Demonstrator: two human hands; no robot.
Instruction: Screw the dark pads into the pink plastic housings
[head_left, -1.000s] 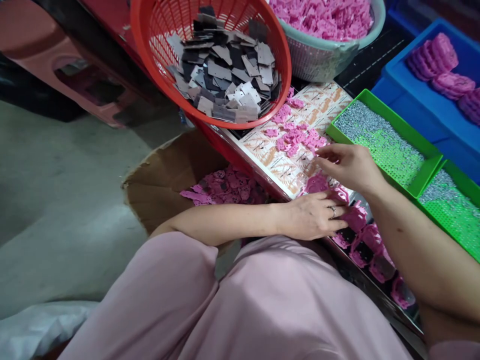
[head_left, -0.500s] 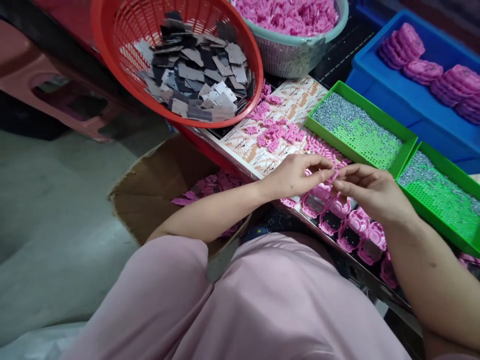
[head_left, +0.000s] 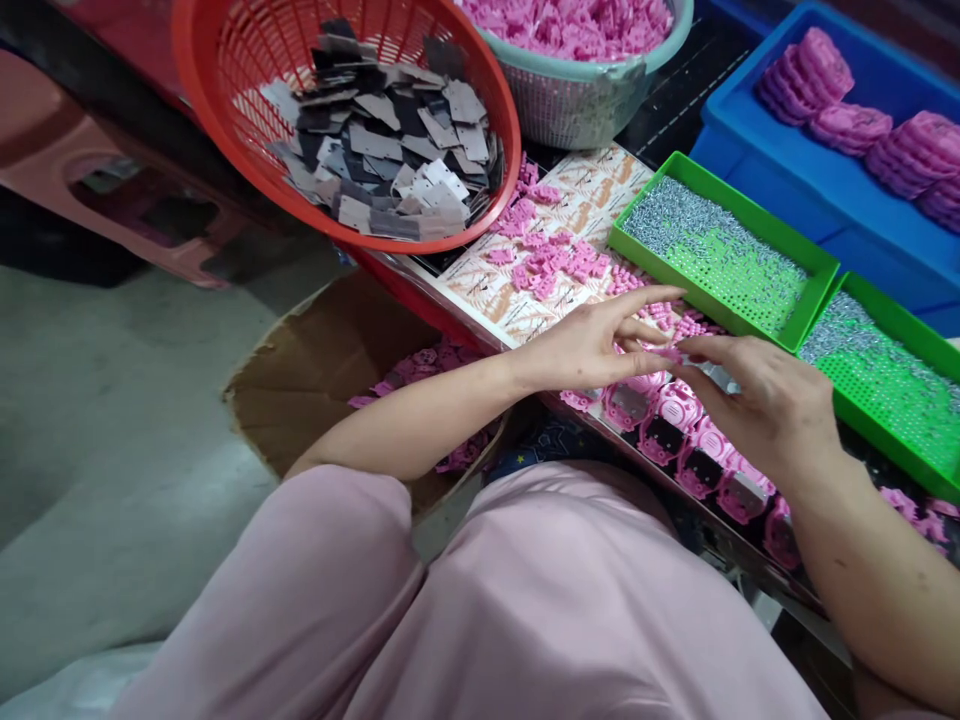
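Note:
My left hand (head_left: 600, 345) reaches over the table edge, index finger stretched out, thumb and other fingertips closed on a small pink plastic part (head_left: 670, 354). From the other side my right hand (head_left: 772, 395) pinches the same part; the fingers partly hide its shape. Below both hands runs a row of pink plastic housings (head_left: 679, 408), several with dark or grey plates (head_left: 661, 438) on them. Just beyond the fingertips lie many tiny pink pieces (head_left: 660, 312). Flat pink parts (head_left: 559, 262) are scattered to the left of these.
A red basket (head_left: 495, 215) holds grey and black plates. Behind stands a pale green basket (head_left: 570, 100) of pink parts. Two green trays (head_left: 750, 322) hold small metal screws. A blue bin (head_left: 757, 185) contains stacked pink pieces. On the floor, a cardboard box (head_left: 300, 360) holds more pink parts.
My left index finger has lifted and straightened. My right hand has shifted slightly right and turned, fingers bent over more. The small pink part stays between the fingertips.

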